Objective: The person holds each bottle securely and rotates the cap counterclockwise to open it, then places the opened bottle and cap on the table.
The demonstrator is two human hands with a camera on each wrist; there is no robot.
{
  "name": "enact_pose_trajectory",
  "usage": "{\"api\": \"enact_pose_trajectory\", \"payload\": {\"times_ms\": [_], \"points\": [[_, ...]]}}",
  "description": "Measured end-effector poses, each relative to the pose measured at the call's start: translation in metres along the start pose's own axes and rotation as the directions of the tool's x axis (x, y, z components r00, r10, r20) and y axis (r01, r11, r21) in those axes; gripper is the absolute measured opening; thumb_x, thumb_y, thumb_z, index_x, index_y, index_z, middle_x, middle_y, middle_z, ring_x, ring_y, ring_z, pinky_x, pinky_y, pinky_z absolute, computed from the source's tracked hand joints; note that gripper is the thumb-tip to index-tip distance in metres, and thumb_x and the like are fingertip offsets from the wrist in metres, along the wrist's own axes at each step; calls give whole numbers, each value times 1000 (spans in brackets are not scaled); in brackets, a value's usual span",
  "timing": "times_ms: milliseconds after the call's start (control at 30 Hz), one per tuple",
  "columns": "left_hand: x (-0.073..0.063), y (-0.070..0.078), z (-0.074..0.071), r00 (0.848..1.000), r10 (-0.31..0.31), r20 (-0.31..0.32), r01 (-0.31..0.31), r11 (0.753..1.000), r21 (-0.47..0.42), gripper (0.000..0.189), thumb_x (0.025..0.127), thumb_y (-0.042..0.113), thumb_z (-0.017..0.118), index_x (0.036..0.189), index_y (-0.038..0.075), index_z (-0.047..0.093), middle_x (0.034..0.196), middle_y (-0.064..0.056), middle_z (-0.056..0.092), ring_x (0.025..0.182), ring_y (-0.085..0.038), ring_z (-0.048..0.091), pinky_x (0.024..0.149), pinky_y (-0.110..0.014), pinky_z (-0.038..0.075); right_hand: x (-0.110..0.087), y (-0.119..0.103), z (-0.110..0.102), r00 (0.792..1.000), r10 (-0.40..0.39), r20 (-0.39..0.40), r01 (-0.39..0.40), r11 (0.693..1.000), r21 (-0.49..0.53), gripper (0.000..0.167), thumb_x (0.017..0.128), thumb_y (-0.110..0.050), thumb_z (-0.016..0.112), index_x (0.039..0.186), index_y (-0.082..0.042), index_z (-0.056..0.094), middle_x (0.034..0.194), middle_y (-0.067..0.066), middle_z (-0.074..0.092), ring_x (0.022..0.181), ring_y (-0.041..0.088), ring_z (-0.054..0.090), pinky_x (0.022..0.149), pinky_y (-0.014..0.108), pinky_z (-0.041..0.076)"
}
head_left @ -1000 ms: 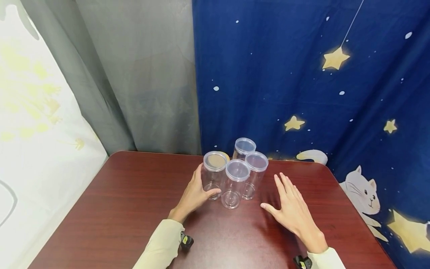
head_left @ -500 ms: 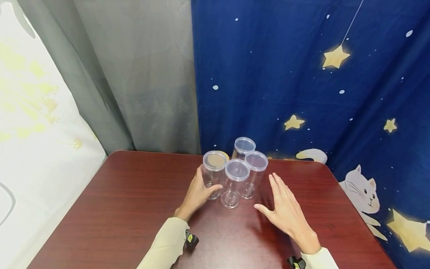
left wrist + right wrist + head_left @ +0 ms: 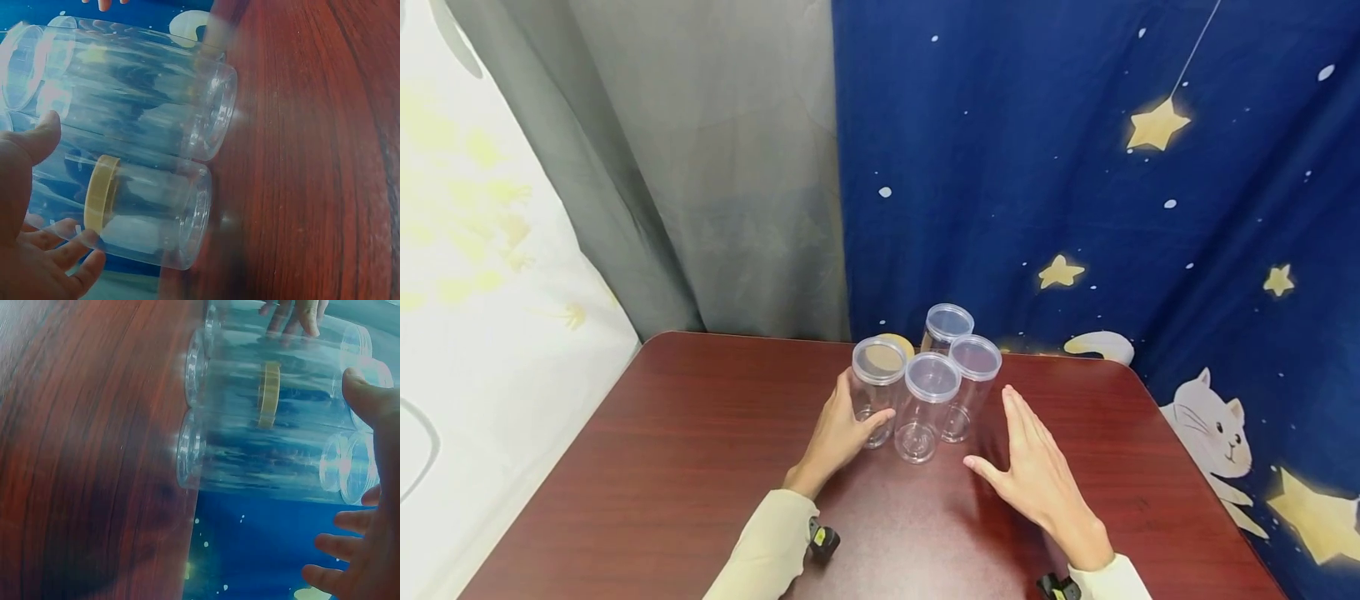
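Four clear lidded jars [image 3: 925, 387] cluster upright at the bench's [image 3: 662, 467] far edge; left hand [image 3: 838, 433] fingers cup the leftmost, right hand [image 3: 1037, 475] open nearby (light, slippery, likely best gripped mid-wall)

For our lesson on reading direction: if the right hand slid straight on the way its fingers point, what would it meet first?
Probably the rightmost clear jar of the cluster. The right hand lies open, its fingertips aimed up and slightly left beside that jar; the gap looks small, though depth is unclear.
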State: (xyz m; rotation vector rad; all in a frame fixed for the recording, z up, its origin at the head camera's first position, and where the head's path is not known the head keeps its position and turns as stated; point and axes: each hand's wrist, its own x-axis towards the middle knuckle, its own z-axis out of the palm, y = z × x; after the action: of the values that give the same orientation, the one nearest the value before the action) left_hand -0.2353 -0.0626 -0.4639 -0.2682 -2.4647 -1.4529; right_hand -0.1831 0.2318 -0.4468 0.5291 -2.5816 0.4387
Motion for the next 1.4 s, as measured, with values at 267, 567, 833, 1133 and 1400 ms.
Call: {"api": "enact_pose_trajectory", "payload": {"times_ms": [267,567,833,1133,1400], "points": [[-10,6,-10,1000,16,15,-17,998,62,92,79,38,83,150,9,32,140,-15,52,127,-30,55,105,-53,43,1,-6,-4,1000,-6,-10,6,1000,26,110,76,-50,80,156,-2,23,158,19,33,144,36,34,122,24,7],[-23,16,-19,995,103,18,-104,981,164,86,77,39,83,143,7,38,135,-11,52,124,-29,52,105,-52,40,6,-17,-12,999,-15,-28,16,998,53,109,76,-53,80,157,-5,23,158,16,34,144,35,35,121,38,22],[-35,28,-23,984,178,11,-175,955,238,87,71,38,87,137,4,41,124,-13,59,106,-32,58,92,-48,45,9,-27,-18,998,-47,-35,50,996,79,110,75,-51,80,158,-9,21,157,16,35,143,34,36,119,41,25],[-43,32,-15,947,297,124,-320,910,265,85,67,42,89,130,5,45,116,-9,61,103,-23,60,89,-42,46,5,-39,-25,996,-79,-40,83,990,110,108,76,-53,79,157,-10,24,158,13,34,143,32,36,121,28,18],[-50,31,-10,936,300,184,-340,907,249,84,66,41,89,129,8,45,113,-6,62,98,-22,61,91,-42,49,2,-46,-28,993,-111,-46,116,985,124,104,79,-59,75,156,-9,27,157,11,36,141,31,39,120,30,22]]}}
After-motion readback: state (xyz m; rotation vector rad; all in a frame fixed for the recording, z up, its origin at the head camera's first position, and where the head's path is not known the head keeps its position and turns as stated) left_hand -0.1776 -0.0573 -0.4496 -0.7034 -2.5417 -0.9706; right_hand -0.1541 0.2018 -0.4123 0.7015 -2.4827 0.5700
